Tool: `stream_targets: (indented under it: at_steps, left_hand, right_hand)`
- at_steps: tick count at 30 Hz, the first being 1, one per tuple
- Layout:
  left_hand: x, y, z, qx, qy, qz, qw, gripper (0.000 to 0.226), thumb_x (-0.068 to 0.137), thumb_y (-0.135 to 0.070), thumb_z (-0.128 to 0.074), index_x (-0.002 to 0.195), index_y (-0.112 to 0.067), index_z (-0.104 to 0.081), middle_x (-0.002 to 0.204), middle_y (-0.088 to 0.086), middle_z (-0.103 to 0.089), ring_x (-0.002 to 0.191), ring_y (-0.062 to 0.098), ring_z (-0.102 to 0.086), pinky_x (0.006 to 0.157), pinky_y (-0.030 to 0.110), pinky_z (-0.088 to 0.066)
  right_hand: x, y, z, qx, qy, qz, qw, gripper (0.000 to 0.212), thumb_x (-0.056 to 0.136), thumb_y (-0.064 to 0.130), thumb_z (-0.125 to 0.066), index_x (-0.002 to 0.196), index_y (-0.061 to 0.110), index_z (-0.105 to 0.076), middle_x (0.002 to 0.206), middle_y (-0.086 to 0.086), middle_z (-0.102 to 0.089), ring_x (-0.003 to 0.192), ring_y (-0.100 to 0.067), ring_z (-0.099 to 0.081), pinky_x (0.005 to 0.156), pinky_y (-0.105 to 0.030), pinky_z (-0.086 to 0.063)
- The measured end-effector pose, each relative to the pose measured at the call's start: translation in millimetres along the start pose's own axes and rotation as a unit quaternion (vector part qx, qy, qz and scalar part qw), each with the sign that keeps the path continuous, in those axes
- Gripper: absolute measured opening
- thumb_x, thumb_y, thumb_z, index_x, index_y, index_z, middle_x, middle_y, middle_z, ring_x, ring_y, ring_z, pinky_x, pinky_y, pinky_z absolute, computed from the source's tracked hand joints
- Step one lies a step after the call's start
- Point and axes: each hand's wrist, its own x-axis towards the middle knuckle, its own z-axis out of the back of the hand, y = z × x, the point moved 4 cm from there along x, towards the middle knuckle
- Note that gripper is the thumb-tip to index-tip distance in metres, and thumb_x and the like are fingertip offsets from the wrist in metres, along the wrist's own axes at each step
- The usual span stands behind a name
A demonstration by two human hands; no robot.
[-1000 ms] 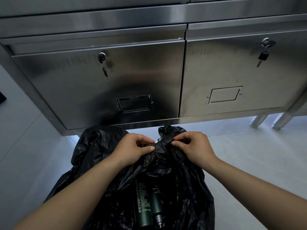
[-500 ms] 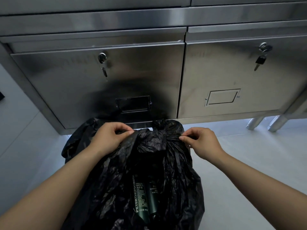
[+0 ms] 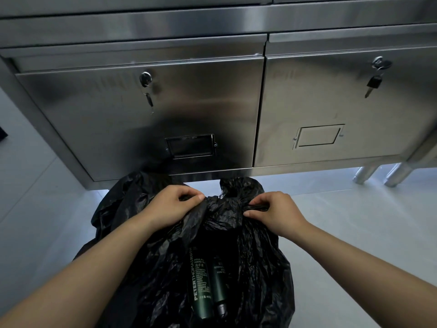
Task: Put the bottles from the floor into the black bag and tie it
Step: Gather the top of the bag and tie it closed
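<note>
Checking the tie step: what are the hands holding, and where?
Both hands, left and right, pinch the black bag at its gathered mouth, either side of the bunch.

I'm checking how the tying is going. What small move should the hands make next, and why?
Probably pull the two gathered ends apart to cinch the knot. The left hand and right hand each pinch a twisted end of the crinkled black plastic bag, with a loose bunch between them, and below it the mouth gapes, showing two dark green bottles inside.
</note>
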Motion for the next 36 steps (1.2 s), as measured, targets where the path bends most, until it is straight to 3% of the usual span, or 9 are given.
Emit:
stream_targets:
  at_steps: [4,7,10,15,19,24,29,33,36]
  left_hand:
    - [-2,1,-7,0.007,0.016,0.009,1.000,0.014,0.080,-0.039,-0.068,0.092,-0.033,-0.071,0.091,-0.024,-0.068,0.087,-0.017,-0.058,0.074,0.000,-0.040]
    - [-1,4,-14,0.029,0.036,0.019,0.999,0.028,0.077,-0.044,-0.069,0.102,-0.031,-0.070,0.101,-0.021,-0.067,0.096,-0.009,-0.059,0.091,0.014,-0.042]
    - [0,3,-20,0.050,0.028,0.015,0.998,0.027,0.075,-0.042,-0.072,0.100,-0.029,-0.070,0.098,-0.020,-0.066,0.096,-0.004,-0.060,0.088,0.016,-0.042]
    - [0,-1,-21,0.052,-0.021,0.002,0.998,0.019,0.070,-0.036,-0.079,0.086,-0.035,-0.071,0.082,-0.028,-0.063,0.082,-0.015,-0.055,0.072,-0.001,-0.034]
    - [1,-3,-23,-0.028,-0.021,0.027,0.999,0.020,0.066,-0.029,-0.083,0.079,-0.037,-0.069,0.085,-0.019,-0.069,0.085,-0.005,-0.062,0.081,0.013,-0.042]
    - [-1,-4,-20,-0.084,-0.027,0.043,0.995,0.003,0.076,-0.032,-0.074,0.078,-0.033,-0.073,0.084,-0.021,-0.071,0.080,-0.014,-0.062,0.067,-0.002,-0.039]
    - [-1,-5,-20,-0.057,-0.039,0.027,0.997,0.009,0.072,-0.031,-0.079,0.076,-0.034,-0.072,0.080,-0.022,-0.069,0.078,-0.013,-0.062,0.074,0.004,-0.041]
    - [0,-4,-13,-0.082,-0.041,0.013,0.996,0.017,0.066,-0.022,-0.083,0.072,-0.034,-0.073,0.071,-0.020,-0.072,0.071,-0.008,-0.065,0.068,0.003,-0.043]
    - [-4,-12,-1,-0.083,-0.050,-0.019,0.995,0.021,0.070,-0.010,-0.079,0.070,-0.030,-0.073,0.065,-0.019,-0.070,0.065,-0.012,-0.063,0.065,0.001,-0.043]
  right_hand:
    - [-1,3,7,0.021,-0.033,0.011,0.999,0.010,0.072,0.029,-0.079,0.072,0.029,-0.069,0.074,0.015,-0.067,0.076,-0.001,-0.062,0.068,-0.011,-0.044]
    - [-2,5,11,0.036,-0.057,0.017,0.998,0.016,0.074,0.026,-0.078,0.066,0.033,-0.066,0.069,0.020,-0.065,0.072,0.005,-0.060,0.061,-0.003,-0.040]
    - [-2,4,10,0.053,-0.055,0.009,0.997,0.010,0.074,0.025,-0.078,0.072,0.030,-0.069,0.074,0.016,-0.067,0.078,-0.001,-0.064,0.067,-0.006,-0.042]
    - [-2,1,7,0.074,-0.045,-0.012,0.996,0.014,0.067,0.030,-0.083,0.076,0.029,-0.072,0.078,0.015,-0.068,0.083,-0.004,-0.064,0.079,-0.019,-0.048]
    - [-1,-1,7,0.099,-0.056,-0.029,0.993,0.016,0.066,0.029,-0.084,0.071,0.033,-0.070,0.082,0.012,-0.070,0.087,-0.007,-0.064,0.083,-0.023,-0.049]
    - [0,0,9,0.132,-0.063,-0.034,0.989,0.019,0.067,0.025,-0.084,0.065,0.034,-0.067,0.077,0.015,-0.068,0.082,-0.006,-0.065,0.078,-0.021,-0.049]
    - [0,0,6,0.140,-0.070,-0.031,0.987,0.014,0.070,0.025,-0.082,0.067,0.031,-0.070,0.077,0.011,-0.070,0.077,-0.005,-0.065,0.074,-0.019,-0.048]
    - [1,-3,8,0.173,-0.045,-0.043,0.983,0.016,0.070,0.020,-0.082,0.063,0.028,-0.069,0.055,0.013,-0.068,0.056,-0.003,-0.066,0.057,-0.011,-0.048]
    - [-2,-2,16,0.221,-0.031,-0.058,0.973,0.020,0.072,0.010,-0.080,0.062,0.023,-0.068,0.054,0.007,-0.068,0.053,-0.012,-0.066,0.069,-0.028,-0.058]
